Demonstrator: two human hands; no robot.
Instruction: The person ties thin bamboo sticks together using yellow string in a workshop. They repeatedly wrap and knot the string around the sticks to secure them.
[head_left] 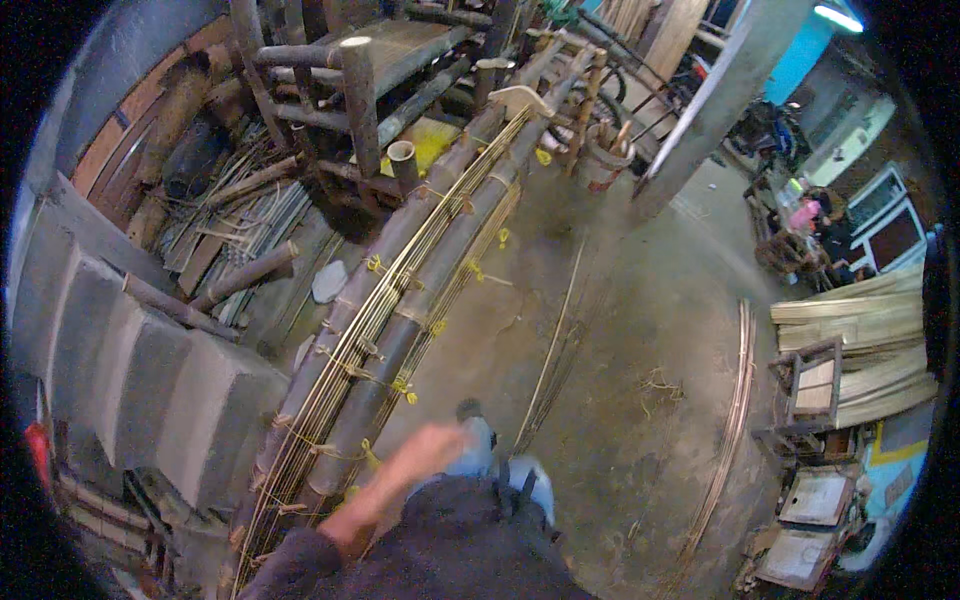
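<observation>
My left hand (438,446) hangs in front of my body, its fingers smeared by motion, so what it holds, if anything, does not show. My right hand is out of sight. Just left of my hand, two thick dark bamboo poles (391,345) run side by side from the lower left to the far middle. A bundle of long thin bamboo strips (400,268) lies along them, with small pegs and cord between. Yellow ties (402,388) hang along the right side. At the far end a pale curved wooden piece (522,99) spans the poles.
Long thin strips (722,455) lie on the concrete floor (640,330) to the right. A concrete pillar (715,105) and a bucket (604,160) stand at the far end. Concrete steps (150,370) rise on the left. Woven mats (870,385) and a small wooden frame (815,385) are at right.
</observation>
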